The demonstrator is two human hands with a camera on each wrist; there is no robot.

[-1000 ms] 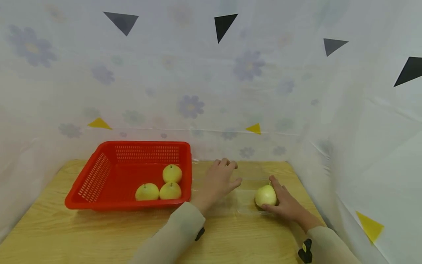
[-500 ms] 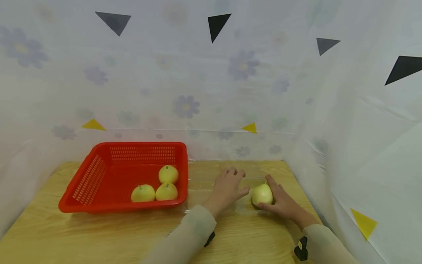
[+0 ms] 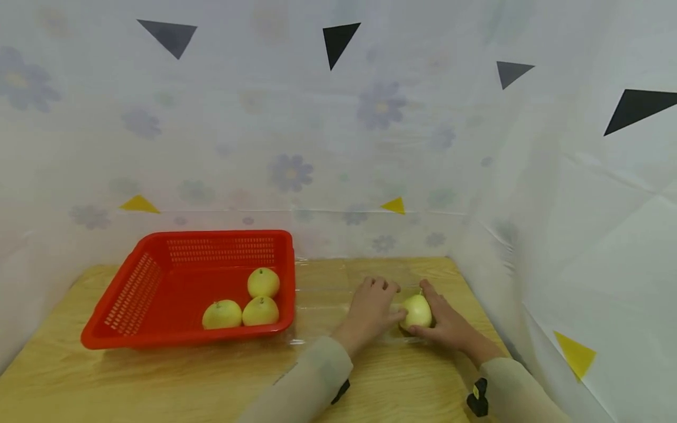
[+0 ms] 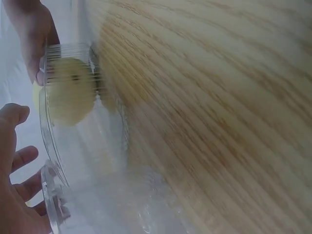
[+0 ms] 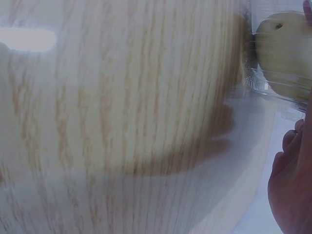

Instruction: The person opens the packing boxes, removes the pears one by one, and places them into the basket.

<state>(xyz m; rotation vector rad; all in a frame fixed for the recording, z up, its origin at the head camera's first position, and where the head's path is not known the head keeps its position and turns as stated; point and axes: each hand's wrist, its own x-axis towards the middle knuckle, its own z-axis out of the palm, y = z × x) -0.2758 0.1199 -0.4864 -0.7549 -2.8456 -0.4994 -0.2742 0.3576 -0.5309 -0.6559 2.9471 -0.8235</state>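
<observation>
A pale yellow pear [image 3: 418,310] stands stem up in a clear plastic clamshell box [image 4: 92,151] on the table. My right hand [image 3: 448,324] grips it from the right, thumb at the front and fingers behind. In the left wrist view, the pear's lower end shows through the box wall. My left hand [image 3: 370,308] is just left of the pear, fingers spread and loosely bent over the box. Its thumb overlaps the pear's left edge in the head view, while the left wrist view shows a gap between this hand and the fruit.
At the left stands a red plastic basket [image 3: 84,338] with perforated walls. Several pears would overstate it: three pears [image 3: 261,310] lie in its front right corner. A patterned white sheet [image 3: 296,117] hangs behind the wooden table [image 3: 174,382] and along its right side.
My left hand has moved right, from over the middle of the box to beside the pear. The right hand keeps its grip on the pear. The head view has shifted slightly to the right.
</observation>
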